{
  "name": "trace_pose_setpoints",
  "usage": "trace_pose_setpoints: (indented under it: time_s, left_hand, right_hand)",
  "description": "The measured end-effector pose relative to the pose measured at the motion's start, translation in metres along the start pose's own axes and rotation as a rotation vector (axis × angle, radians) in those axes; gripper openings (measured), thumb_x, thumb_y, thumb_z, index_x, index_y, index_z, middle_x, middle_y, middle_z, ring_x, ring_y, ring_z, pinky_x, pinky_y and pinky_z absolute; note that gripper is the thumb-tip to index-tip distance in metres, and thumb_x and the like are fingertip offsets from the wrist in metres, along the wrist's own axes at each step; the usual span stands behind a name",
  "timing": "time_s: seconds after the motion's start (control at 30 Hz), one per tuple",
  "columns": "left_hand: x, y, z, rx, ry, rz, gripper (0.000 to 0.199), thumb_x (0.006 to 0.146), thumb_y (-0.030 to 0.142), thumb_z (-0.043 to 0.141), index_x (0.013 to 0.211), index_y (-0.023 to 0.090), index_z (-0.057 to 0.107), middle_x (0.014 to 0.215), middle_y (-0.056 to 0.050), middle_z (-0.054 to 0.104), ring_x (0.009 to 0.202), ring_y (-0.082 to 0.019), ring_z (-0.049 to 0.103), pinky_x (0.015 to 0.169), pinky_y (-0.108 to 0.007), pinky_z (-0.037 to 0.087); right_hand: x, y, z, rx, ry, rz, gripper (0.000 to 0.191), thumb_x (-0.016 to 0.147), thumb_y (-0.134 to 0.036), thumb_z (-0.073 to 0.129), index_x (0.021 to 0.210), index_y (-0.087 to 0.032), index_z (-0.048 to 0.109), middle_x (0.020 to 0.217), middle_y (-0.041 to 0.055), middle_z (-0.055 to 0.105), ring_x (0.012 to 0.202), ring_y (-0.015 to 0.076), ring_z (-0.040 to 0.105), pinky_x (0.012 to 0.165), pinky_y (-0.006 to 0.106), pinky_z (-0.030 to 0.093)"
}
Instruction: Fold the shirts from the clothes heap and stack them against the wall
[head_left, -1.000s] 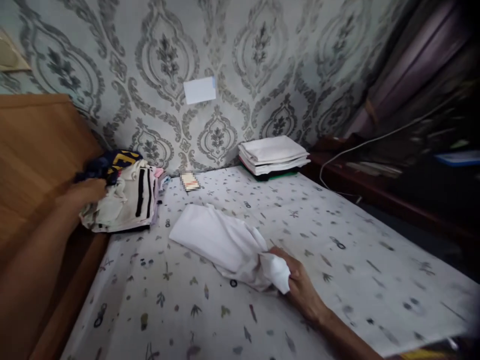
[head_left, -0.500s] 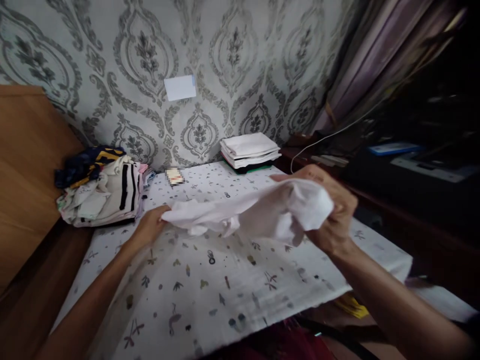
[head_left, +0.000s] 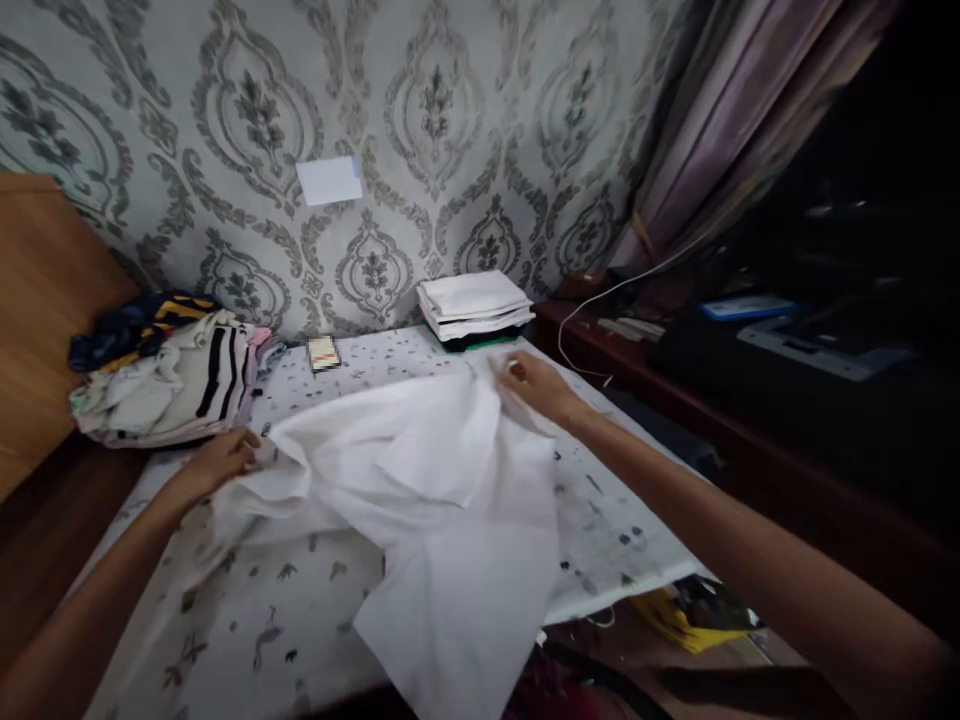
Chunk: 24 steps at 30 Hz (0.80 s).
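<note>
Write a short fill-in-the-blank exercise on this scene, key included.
1. The cloth spread between the left hand and the right hand is ____ in colour.
2. The white folded stack is nearer the ____ hand.
3. The bold stripes on the clothes pile are ____.

Missing words: white; right; black

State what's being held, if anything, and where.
White cloth: right hand pinches its far edge, near the right corner. Left hand is at its left end; blur hides whether those fingers grip it.
</note>
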<state>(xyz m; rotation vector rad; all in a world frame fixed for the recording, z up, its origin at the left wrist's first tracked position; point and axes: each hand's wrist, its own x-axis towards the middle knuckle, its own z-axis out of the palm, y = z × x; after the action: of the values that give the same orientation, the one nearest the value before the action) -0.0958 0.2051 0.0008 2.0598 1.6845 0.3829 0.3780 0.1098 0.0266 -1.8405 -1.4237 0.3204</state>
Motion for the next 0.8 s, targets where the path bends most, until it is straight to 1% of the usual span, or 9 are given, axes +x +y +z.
trace_pose_setpoints:
  time_s: [0.07, 0.13, 0.3, 0.37, 0.5, 0.57, 0.67, 0.73, 0.8]
  left_hand:
    - [-0.01, 0.0, 0.011, -0.047, -0.021, -0.077, 0.039, 0.068, 0.055, 0.049, 0.083, 0.021, 0.06, 0.072, -0.004, 0.068, 0.071, -0.025, 0.068, 0.062, -0.033, 0.054]
    - [-0.021, 0.006, 0.018, -0.099, -0.017, -0.032, 0.046, 0.075, 0.061, 0.048, 0.092, 0.02, 0.062, 0.083, -0.006, 0.07, 0.082, -0.025, 0.069, 0.071, -0.033, 0.055]
    - [-0.047, 0.052, 0.044, 0.065, -0.097, 0.293, 0.049, 0.089, 0.059, 0.047, 0.119, 0.025, 0.065, 0.113, -0.008, 0.068, 0.106, -0.026, 0.061, 0.089, -0.035, 0.051]
    - [-0.056, 0.066, 0.058, 0.21, -0.19, 0.36, 0.05, 0.086, 0.056, 0.054, 0.127, 0.03, 0.065, 0.111, -0.008, 0.066, 0.103, -0.028, 0.061, 0.088, -0.039, 0.05]
    - [-0.064, 0.072, 0.073, 0.356, -0.28, 0.354, 0.043, 0.086, 0.049, 0.055, 0.123, 0.031, 0.067, 0.106, -0.007, 0.066, 0.094, -0.027, 0.062, 0.08, -0.036, 0.05]
    - [-0.063, 0.068, 0.069, 0.281, -0.352, 0.282, 0.035, 0.09, 0.044, 0.046, 0.112, 0.028, 0.068, 0.098, -0.005, 0.068, 0.085, -0.022, 0.063, 0.073, -0.03, 0.049]
    - [-0.054, 0.06, 0.052, 0.067, -0.474, 0.219, 0.03, 0.091, 0.038, 0.041, 0.1, 0.025, 0.067, 0.091, -0.002, 0.069, 0.08, -0.018, 0.062, 0.072, -0.025, 0.048]
    - [-0.044, 0.053, 0.036, -0.072, -0.463, 0.172, 0.027, 0.087, 0.041, 0.047, 0.096, 0.023, 0.066, 0.088, -0.001, 0.069, 0.079, -0.018, 0.062, 0.071, -0.024, 0.049]
    - [-0.03, 0.043, 0.018, -0.187, -0.371, 0.083, 0.032, 0.081, 0.048, 0.054, 0.093, 0.021, 0.066, 0.082, -0.001, 0.067, 0.074, -0.018, 0.061, 0.069, -0.025, 0.05]
  right_hand:
    - [-0.008, 0.032, 0.018, -0.125, -0.093, -0.099, 0.033, 0.084, -0.027, 0.066, 0.115, -0.018, 0.066, 0.107, 0.0115, 0.068, 0.096, 0.0259, 0.068, 0.084, 0.038, 0.055]
    - [-0.02, 0.049, 0.023, -0.142, -0.224, -0.259, 0.042, 0.085, -0.022, 0.059, 0.128, -0.023, 0.061, 0.12, 0.0109, 0.062, 0.104, 0.0243, 0.065, 0.089, 0.039, 0.054]
    - [-0.047, 0.036, 0.016, -0.132, -0.752, -0.523, 0.063, 0.079, -0.015, 0.06, 0.14, -0.031, 0.052, 0.12, 0.0057, 0.058, 0.102, 0.0219, 0.061, 0.085, 0.035, 0.053]
    - [-0.053, 0.029, 0.02, -0.163, -0.837, -0.556, 0.061, 0.078, -0.014, 0.062, 0.137, -0.031, 0.055, 0.116, 0.0051, 0.058, 0.097, 0.0207, 0.061, 0.076, 0.031, 0.051]
    - [-0.061, 0.031, 0.041, -0.289, -0.733, -0.567, 0.026, 0.089, -0.012, 0.049, 0.103, -0.023, 0.069, 0.102, 0.0062, 0.058, 0.077, 0.0163, 0.057, 0.065, 0.027, 0.045]
    - [-0.062, 0.036, 0.049, -0.264, -0.681, -0.553, 0.026, 0.093, -0.012, 0.043, 0.091, -0.02, 0.067, 0.097, 0.0063, 0.059, 0.072, 0.0152, 0.055, 0.064, 0.028, 0.045]
    - [-0.057, 0.04, 0.054, 0.017, -0.656, -0.456, 0.022, 0.092, -0.014, 0.043, 0.094, -0.021, 0.064, 0.097, 0.0052, 0.062, 0.071, 0.0144, 0.058, 0.064, 0.028, 0.048]
    - [-0.043, 0.037, 0.054, 0.27, -0.655, -0.29, 0.019, 0.092, -0.019, 0.045, 0.098, -0.021, 0.063, 0.089, 0.0026, 0.064, 0.063, 0.0126, 0.058, 0.057, 0.025, 0.048]
    - [-0.016, 0.029, 0.058, 0.492, -0.598, -0.144, 0.014, 0.09, -0.027, 0.051, 0.095, -0.02, 0.062, 0.081, 0.0003, 0.064, 0.058, 0.0118, 0.057, 0.053, 0.025, 0.049]
